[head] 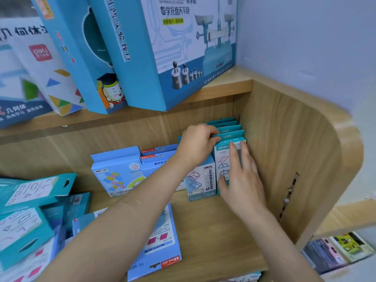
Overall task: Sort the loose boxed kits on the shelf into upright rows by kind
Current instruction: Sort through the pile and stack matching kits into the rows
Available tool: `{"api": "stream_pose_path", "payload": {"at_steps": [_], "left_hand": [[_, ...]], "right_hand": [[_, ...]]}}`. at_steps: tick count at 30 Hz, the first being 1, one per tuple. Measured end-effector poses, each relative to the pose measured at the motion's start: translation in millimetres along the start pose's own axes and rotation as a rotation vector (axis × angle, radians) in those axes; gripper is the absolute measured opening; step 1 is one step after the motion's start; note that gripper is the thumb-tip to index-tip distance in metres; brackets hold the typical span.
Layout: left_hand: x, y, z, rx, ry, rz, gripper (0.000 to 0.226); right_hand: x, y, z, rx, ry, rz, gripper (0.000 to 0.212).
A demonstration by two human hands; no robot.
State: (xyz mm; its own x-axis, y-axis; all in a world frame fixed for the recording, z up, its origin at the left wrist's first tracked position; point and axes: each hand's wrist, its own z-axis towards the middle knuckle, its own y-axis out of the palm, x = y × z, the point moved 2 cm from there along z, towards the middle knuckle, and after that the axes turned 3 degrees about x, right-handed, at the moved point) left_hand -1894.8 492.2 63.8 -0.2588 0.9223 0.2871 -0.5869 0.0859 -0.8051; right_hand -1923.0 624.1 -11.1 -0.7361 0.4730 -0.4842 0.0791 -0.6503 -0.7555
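Head view: both bare forearms reaching in from 6 o'clock toward the right end of the lower wooden shelf [213, 237]; left hand [196, 144] bent at the wrist, fingers curled over and pinching the top flaps of the upright teal kits [227, 130] standing in a row against the shelf's side panel [284, 159] at about 1 o'clock from centre; right hand [242, 180] laid flat with fingers spread and extended upward, palm pressed against the face of the front teal kit [221, 159], thumb hooked on its lower left edge; front teal kit upright, white panel with line drawings of shapes and the code S-335 showing.

Just left of that row, touching it, an upright pale-blue kit [201, 184] printed with wire-frame solids; further toward 9 o'clock, a row of blue kits [120, 171] standing with hang-tab tops, the foremost showing coloured tiles; one blue kit [160, 241] lying flat on the shelf board beneath the left forearm, at 6 o'clock; a loose heap of teal kits [28, 210] tilted and overlapping at 8 o'clock.

On the upper shelf at 12 o'clock, large blue boxes [162, 47] leaning, one picturing a balance scale with weights.
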Motion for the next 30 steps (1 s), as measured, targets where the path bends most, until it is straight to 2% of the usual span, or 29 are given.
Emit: {"api": "stream_pose_path", "payload": {"at_steps": [7, 11, 22, 24, 28, 30], "left_hand": [[-12, -13, -15, -0.005, 0.004, -0.074, 0.040], [-26, -35, -36, -0.028, 0.026, -0.005, 0.026], [-52, -92, -113, -0.237, -0.181, 0.111, 0.006], [-63, -110, -136, -0.200, -0.236, 0.125, 0.006], [-84, -138, -183, -0.023, -0.376, 0.145, 0.006], [-93, -142, -205, -0.074, -0.409, 0.138, 0.025]], "right_hand": [[0, -9, -6, 0.047, -0.028, 0.057, 0.080], [2, -11, -7, 0.052, -0.024, 0.067, 0.079], [-10, -21, -28, 0.043, -0.047, 0.173, 0.064], [-18, -16, -36, 0.029, -0.069, 0.244, 0.058], [-41, 6, -57, -0.057, -0.105, 0.447, 0.049], [-53, 20, -67, -0.137, -0.124, 0.517, 0.045]]}}
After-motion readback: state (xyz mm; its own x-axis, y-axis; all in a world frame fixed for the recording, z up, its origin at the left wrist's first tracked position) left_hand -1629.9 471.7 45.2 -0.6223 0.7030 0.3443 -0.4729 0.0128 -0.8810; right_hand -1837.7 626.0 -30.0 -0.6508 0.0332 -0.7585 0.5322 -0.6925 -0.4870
